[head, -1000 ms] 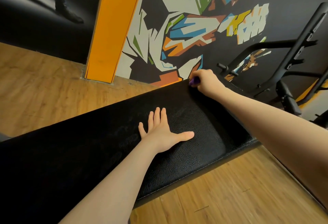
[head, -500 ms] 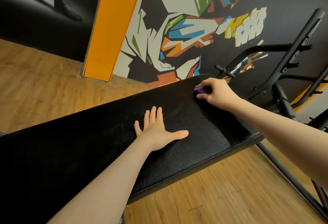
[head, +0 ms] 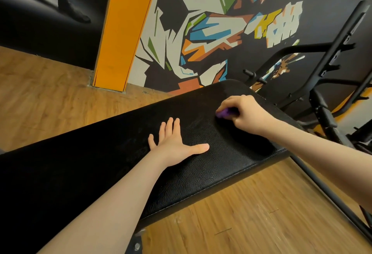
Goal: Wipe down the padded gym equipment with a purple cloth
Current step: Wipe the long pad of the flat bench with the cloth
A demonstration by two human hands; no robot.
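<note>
Ref = padded bench, black textured vinyl, runs diagonally over wood floor.

L→R:
- orange pillar + mural wall behind bench's far end.
- left hand: flat on pad mid-bench, fingers straight & spread, thumb out. Grip open, just bracing, holds nothing.
- right hand: near far end of bench, fingers curled round purple cloth. Grip closed on it, cloth bunched small and pressed on pad; only a bit shows past the fingers.
- black rack frame beyond bench's far-right corner.

Risks (my read):
- cloth wadded → tiny contact patch, strips likely missed.
- pad under left palm stays unwiped unless hand shifts.
- stroke overrunning far end → knuckles into rack.
</note>
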